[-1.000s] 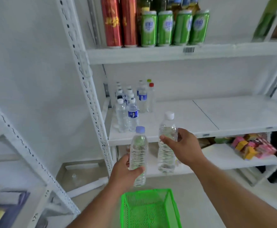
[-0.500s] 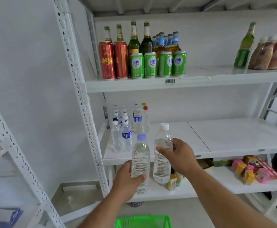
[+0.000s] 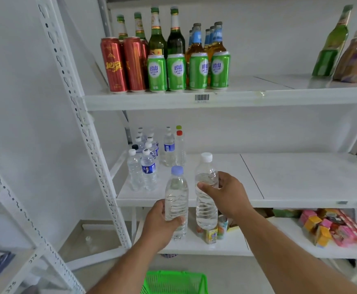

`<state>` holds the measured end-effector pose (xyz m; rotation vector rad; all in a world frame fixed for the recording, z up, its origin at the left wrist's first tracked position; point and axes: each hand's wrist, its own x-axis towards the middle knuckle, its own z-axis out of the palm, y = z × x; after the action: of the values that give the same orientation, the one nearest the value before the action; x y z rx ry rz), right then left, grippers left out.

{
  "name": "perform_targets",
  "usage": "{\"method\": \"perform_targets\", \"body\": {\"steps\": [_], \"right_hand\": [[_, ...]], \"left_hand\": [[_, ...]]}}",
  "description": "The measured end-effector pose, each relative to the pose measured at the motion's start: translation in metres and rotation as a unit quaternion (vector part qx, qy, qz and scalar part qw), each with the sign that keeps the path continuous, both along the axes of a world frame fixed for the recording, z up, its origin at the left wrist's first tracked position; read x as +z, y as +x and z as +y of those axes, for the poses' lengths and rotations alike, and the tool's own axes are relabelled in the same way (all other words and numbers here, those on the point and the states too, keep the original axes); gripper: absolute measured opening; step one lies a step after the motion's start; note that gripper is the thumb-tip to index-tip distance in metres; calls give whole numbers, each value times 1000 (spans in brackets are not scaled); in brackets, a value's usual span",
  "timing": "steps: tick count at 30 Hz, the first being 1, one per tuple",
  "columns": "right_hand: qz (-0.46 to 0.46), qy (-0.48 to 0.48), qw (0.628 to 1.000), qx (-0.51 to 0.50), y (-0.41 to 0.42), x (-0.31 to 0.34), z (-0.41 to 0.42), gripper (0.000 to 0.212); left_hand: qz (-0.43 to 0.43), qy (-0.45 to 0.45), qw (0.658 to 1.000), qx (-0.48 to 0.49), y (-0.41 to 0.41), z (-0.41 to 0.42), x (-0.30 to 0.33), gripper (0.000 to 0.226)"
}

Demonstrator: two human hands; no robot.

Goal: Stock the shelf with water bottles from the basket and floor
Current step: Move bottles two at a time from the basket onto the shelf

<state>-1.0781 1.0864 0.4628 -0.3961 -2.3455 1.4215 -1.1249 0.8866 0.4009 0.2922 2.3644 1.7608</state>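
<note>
Centre frame, in front of the middle shelf (image 3: 279,177). Left hand (image 3: 162,223) wraps the lower body of a blue-capped bottle (image 3: 176,200); long axis upright, cap up. Right hand (image 3: 226,196) clamps a white-capped bottle (image 3: 206,187) at its shoulder, also upright, cap up, slightly higher. The two stand just beside each other. Stocked bottles (image 3: 148,164) cluster at centre left. Green basket (image 3: 173,282) at bottom centre.
</note>
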Motion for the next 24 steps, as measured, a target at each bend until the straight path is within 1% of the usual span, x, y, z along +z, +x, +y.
{"method": "perform_targets", "body": {"steps": [7, 15, 24], "right_hand": [[-3, 12, 1000, 6, -48, -6, 22, 27], [-36, 27, 999, -7, -130, -12, 25, 27], [-57, 9, 998, -18, -194, -14, 28, 26]], "left_hand": [[-3, -6, 1000, 17, -43, 22, 0, 41], [-3, -15, 1000, 24, -126, 32, -10, 39], [-3, -21, 1000, 5, -196, 42, -23, 39]]}}
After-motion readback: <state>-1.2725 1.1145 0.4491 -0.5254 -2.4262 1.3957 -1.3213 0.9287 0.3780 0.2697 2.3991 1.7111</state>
